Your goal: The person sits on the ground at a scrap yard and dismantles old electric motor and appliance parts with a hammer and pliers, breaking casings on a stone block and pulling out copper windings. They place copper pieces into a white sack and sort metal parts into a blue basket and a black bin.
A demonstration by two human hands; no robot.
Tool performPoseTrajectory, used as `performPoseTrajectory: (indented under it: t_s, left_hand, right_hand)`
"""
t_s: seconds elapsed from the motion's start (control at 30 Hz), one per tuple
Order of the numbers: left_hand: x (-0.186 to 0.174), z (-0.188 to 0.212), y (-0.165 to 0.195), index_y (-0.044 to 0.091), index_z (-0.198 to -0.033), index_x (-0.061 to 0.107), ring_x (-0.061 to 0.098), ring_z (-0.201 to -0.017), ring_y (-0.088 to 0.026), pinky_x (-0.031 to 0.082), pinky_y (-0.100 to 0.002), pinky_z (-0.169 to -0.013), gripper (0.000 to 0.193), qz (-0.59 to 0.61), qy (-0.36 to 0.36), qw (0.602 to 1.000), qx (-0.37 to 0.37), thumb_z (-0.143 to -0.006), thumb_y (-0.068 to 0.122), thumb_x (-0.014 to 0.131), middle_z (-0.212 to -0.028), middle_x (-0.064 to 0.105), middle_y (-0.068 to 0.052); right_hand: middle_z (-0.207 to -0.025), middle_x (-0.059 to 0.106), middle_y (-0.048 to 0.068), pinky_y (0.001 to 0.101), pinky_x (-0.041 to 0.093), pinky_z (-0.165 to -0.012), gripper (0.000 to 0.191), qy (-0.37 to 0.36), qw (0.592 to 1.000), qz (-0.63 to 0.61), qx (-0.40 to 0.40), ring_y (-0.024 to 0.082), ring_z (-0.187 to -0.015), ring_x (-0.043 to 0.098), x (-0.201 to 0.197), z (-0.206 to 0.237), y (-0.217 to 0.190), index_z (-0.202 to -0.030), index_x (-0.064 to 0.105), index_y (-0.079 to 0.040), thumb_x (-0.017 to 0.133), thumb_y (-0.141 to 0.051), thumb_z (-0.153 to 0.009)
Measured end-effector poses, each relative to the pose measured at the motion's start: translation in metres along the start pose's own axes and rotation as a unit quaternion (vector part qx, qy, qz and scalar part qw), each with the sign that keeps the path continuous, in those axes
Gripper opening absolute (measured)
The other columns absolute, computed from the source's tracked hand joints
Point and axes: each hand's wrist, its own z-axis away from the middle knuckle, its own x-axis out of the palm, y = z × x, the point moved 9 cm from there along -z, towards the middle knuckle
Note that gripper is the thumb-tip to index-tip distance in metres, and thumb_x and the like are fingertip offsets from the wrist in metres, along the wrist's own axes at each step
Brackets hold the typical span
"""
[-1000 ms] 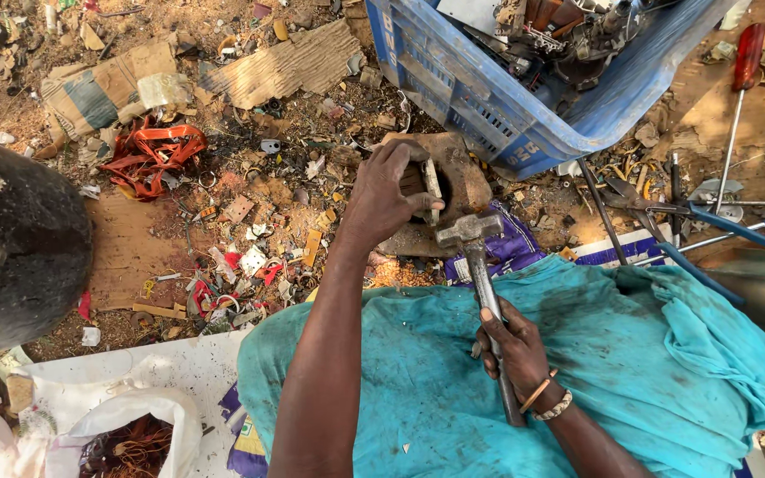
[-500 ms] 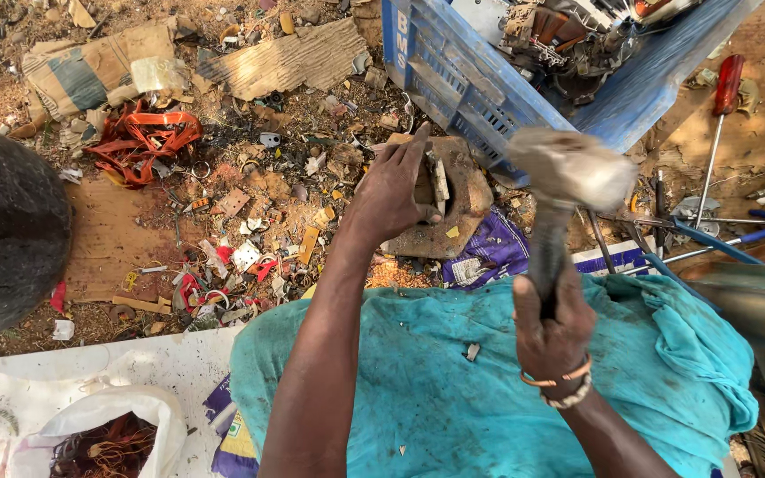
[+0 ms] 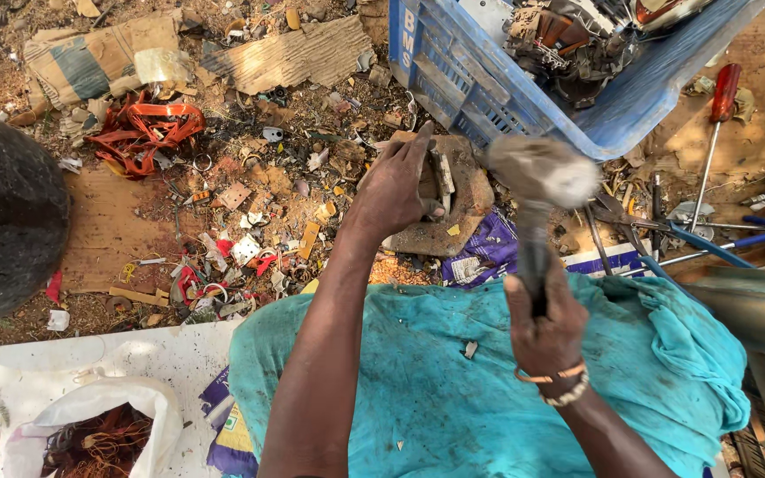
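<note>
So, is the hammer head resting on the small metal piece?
No, the hammer is raised and blurred in the right hand, apart from the metal piece.

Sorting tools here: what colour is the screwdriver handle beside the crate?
Red, seen in the head view: screwdriver, right of the blue crate.

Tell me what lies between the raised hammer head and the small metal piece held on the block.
In the head view, only bare block surface separates the hammer head from the metal piece under the left hand.
</note>
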Motion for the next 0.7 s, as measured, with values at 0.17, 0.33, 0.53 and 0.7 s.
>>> performPoseTrajectory:
  t_s: [0.17, 0.33, 0.53, 0.7]
  left_hand:
    - [-0.002, 0.0, 0.008, 0.005, -0.153, 0.034, 0.048, -0.136, -0.037, 0.04, -0.045, -0.114, 0.122, -0.023, 0.016, 1.0, 0.005, -0.053, 0.031, 0.099, -0.14, 0.059, -0.019]
    - [0.002, -0.002, 0.01, 0.0, -0.151, 0.033, 0.048, -0.133, -0.042, 0.039, -0.048, -0.113, 0.126, -0.019, 0.029, 0.999, 0.038, -0.051, 0.033, 0.101, -0.137, 0.061, -0.02]
    - [0.006, 0.0, 0.001, -0.002, -0.155, 0.025, 0.053, -0.128, -0.041, 0.04, -0.046, -0.113, 0.133, -0.025, 0.04, 0.998, 0.045, -0.05, 0.029, 0.099, -0.132, 0.064, -0.02]
    - [0.008, 0.002, -0.001, -0.003, -0.166, 0.02, 0.062, -0.124, -0.038, 0.039, -0.044, -0.126, 0.122, -0.049, 0.057, 0.992, 0.105, -0.07, 0.014, 0.092, -0.123, 0.07, -0.018]
  right_hand:
    - [-0.091, 0.072, 0.009, 0.0276, 0.052, -0.058, 0.057, -0.018, 0.999, 0.001, -0.036, 0.013, -0.068, 0.063, -0.002, 0.0, 0.006, -0.147, 0.054, 0.002, 0.07, -0.029, -0.101]
    - [-0.079, 0.066, 0.007, 0.026, 0.049, -0.052, 0.054, 0.051, 0.994, -0.093, -0.002, 0.009, -0.057, 0.06, -0.044, 0.014, 0.011, -0.151, 0.051, -0.003, 0.063, -0.031, -0.107]
    - [-0.08, 0.069, 0.008, 0.0315, 0.047, -0.048, 0.057, -0.072, 0.996, 0.012, 0.052, 0.013, -0.057, 0.06, 0.023, -0.016, 0.018, -0.151, 0.051, -0.004, 0.064, -0.031, -0.102]
    - [-0.077, 0.066, 0.005, 0.0278, 0.049, -0.053, 0.056, -0.038, 0.999, -0.018, -0.021, 0.01, -0.06, 0.058, -0.021, 0.002, 0.001, -0.147, 0.054, 0.001, 0.067, -0.028, -0.101]
